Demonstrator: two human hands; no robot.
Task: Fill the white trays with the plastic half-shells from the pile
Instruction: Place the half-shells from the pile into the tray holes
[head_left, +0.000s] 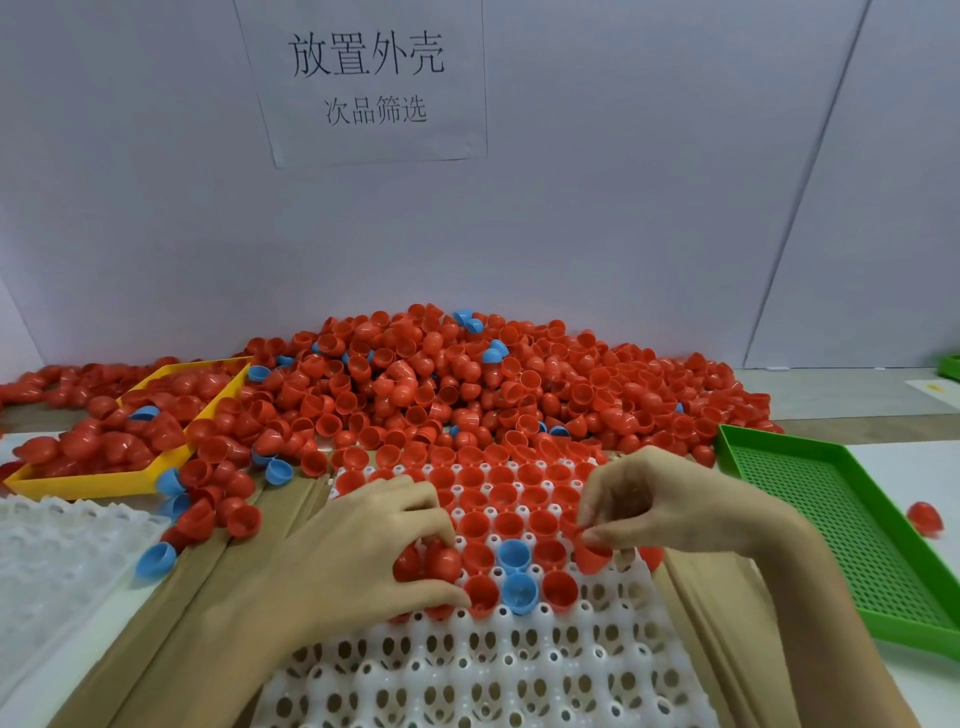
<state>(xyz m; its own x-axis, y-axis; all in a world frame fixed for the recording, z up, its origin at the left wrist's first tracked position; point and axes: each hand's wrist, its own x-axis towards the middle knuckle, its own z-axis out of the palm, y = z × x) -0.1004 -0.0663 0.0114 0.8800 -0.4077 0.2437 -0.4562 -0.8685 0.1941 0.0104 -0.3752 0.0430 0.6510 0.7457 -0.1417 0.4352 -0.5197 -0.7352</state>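
Two hands were down on the white tray (467, 670), and that tray was the landmark for everything. Its long axis seemed to run away from the person toward the pile (415, 384), which banked up just beyond its far edge. The far rows were filled with red half-shells, cups upward, plus two blue half-shells (514, 553) near the middle of the fill line. The near rows stood bare, sockets open.

The left hand (363, 551) sat at the tray's left side on the fill line, fingers curled round a clutch of red half-shells (431, 564). The right hand (644, 499) hovered at the tray's right side, thumb and fingertips pinching one red half-shell (592, 553) just above the next open sockets. So both were clamped on shells, apart from each other, with the blue pair between them.

The coming move, by my reckoning, turned on this: empty sockets lay nearward of both hands, toward the person, and the right hand was nearer the open spot at the row's right end. A short drop would seat its shell, rim up.

Room looked fair. A green tray (883, 582) lay just beside the white tray's right edge, a yellow tray (104, 483) off its far left corner, a second white tray (57, 556) well to its left. Loose shells crowded the far left corner; a careless reach back to the pile could knock seated ones.
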